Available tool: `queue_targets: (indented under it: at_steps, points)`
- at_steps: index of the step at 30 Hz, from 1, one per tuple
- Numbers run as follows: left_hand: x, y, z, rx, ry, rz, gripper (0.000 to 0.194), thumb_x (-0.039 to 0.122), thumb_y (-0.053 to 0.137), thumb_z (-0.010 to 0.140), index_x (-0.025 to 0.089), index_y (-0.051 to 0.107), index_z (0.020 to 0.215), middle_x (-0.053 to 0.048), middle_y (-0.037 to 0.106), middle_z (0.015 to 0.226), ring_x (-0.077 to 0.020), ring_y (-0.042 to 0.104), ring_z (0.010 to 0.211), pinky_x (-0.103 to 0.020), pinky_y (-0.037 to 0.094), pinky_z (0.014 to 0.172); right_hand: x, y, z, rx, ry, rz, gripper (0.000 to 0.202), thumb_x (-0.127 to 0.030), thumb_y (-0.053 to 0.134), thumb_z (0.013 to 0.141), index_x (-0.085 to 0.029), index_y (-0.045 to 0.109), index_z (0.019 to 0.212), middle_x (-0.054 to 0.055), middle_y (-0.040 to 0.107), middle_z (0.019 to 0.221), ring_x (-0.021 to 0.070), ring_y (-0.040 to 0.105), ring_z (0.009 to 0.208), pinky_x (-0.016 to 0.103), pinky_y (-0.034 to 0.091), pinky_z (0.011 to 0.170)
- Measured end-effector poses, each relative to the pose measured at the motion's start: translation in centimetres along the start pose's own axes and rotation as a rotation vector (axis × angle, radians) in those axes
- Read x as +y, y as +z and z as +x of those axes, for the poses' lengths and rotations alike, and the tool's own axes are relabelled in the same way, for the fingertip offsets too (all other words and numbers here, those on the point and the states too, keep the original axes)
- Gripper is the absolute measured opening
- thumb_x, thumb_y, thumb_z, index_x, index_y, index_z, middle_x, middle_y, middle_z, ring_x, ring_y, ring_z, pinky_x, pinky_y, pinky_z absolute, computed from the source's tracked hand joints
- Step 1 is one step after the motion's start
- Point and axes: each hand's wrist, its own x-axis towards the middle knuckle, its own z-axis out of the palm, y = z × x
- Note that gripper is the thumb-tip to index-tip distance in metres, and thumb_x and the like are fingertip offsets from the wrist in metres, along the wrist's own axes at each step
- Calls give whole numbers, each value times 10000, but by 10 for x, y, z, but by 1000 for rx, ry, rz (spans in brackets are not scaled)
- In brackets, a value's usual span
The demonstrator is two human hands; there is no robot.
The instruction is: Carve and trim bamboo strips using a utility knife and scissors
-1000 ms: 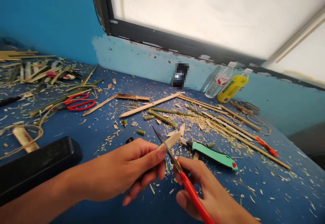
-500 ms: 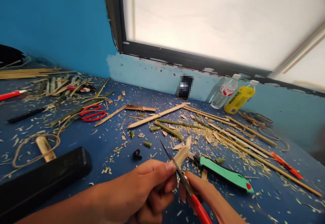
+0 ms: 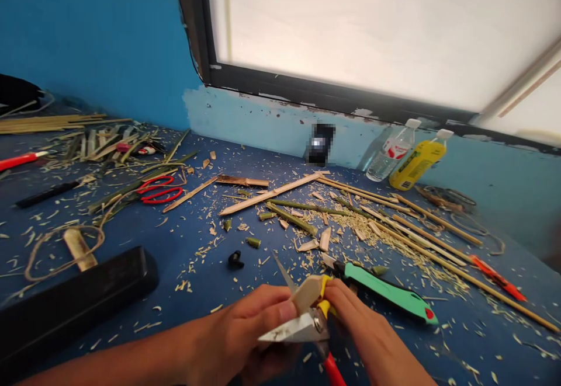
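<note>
**Shears biting a short bamboo piece at the near edge of the table**

Shears (image 3: 302, 324) with red handles and a yellow catch sit open-bladed at the near edge of the blue table (image 3: 184, 246), one blade pointing up and away, the other lying flat toward the left. The right hand (image 3: 363, 330) is wrapped around the handles; the left hand (image 3: 245, 339) pinches a short pale bamboo piece (image 3: 309, 292) between thumb and fingertips, its end set in the crotch of the blades. Both hands are closed on what they hold, and they meet just above the tabletop.

To cut well here, I would judge that the piece should sit deep in the blades, close to the pivot, where the leverage is best. The left fingertips lie very near the flat blade; sliding them back along the piece would keep them out of the closing path. A square, steady squeeze, with the piece held firm against twisting, should give a clean end and not a split.

Just beyond the hands lies a green utility knife (image 3: 385, 294). Bamboo sticks (image 3: 412, 234) fan toward the right edge, shavings (image 3: 350, 228) cover the middle, red scissors (image 3: 158, 190) lie toward the left, and two bottles (image 3: 405, 152) stand along the far edge.
</note>
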Motion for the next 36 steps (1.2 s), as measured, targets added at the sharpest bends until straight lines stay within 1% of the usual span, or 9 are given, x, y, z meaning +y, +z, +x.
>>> queue_targets:
  at_steps: [2,5,9,15,21,27,32,34,36]
  points:
    - [-5,2,0,64,58,35,547,716,563,892,177,605,975,51,497,638,-91,356,505,-190,279,460,4,-1,0,8,18,27,830,-793,698,680,-283,556,1319,128,649,1227,353,667,987,454,585,808]
    - [-2,7,1,44,73,58,572,735,527,887,176,632,947,48,464,634,-94,301,485,-215,217,433,6,-3,-2,34,36,16,836,-686,762,669,-278,520,1357,142,618,1302,389,641,1083,494,573,863]
    - [4,10,3,107,76,110,460,660,545,961,206,614,934,52,432,724,-113,314,591,-237,247,534,-1,-6,0,119,21,-12,761,-557,798,642,-256,525,1285,152,609,1299,385,640,1089,496,578,866]
    - [10,15,-4,222,116,371,517,678,461,986,231,663,822,21,490,710,-166,364,628,-270,341,591,-12,-10,0,126,29,-59,828,-632,792,650,-208,532,1312,158,614,1285,392,607,1151,494,548,946]
    - [31,15,-9,92,29,709,522,605,363,1042,240,685,854,-11,613,765,-205,533,717,-276,449,703,-13,-11,-3,112,-3,-81,890,-674,777,673,-204,513,1382,161,603,1304,391,598,1175,499,542,973]
    - [26,11,-14,63,37,911,465,534,337,1070,258,687,937,18,675,813,-185,584,725,-254,456,728,-4,-12,-7,41,-68,-200,972,-669,770,665,-172,426,1426,206,547,1427,439,531,1287,560,462,1066]
    - [33,7,-9,-189,151,1092,532,502,237,1097,232,676,964,-21,705,819,-185,602,682,-255,452,670,-4,-11,-2,90,-186,-287,855,-684,729,659,-197,425,1292,151,617,1205,387,593,1122,533,475,990]
    - [34,5,-7,-345,189,1127,587,500,160,1094,227,666,976,-47,721,832,-200,581,647,-286,460,656,-6,-10,0,101,-211,-327,873,-671,730,650,-222,365,1304,125,594,1193,365,577,1116,517,465,974]
    - [33,4,-7,-401,230,1156,593,474,119,1092,230,647,975,-60,721,845,-213,584,649,-312,467,666,-8,-9,0,99,-221,-365,928,-659,740,623,-226,313,1325,116,567,1191,357,549,1130,515,435,989]
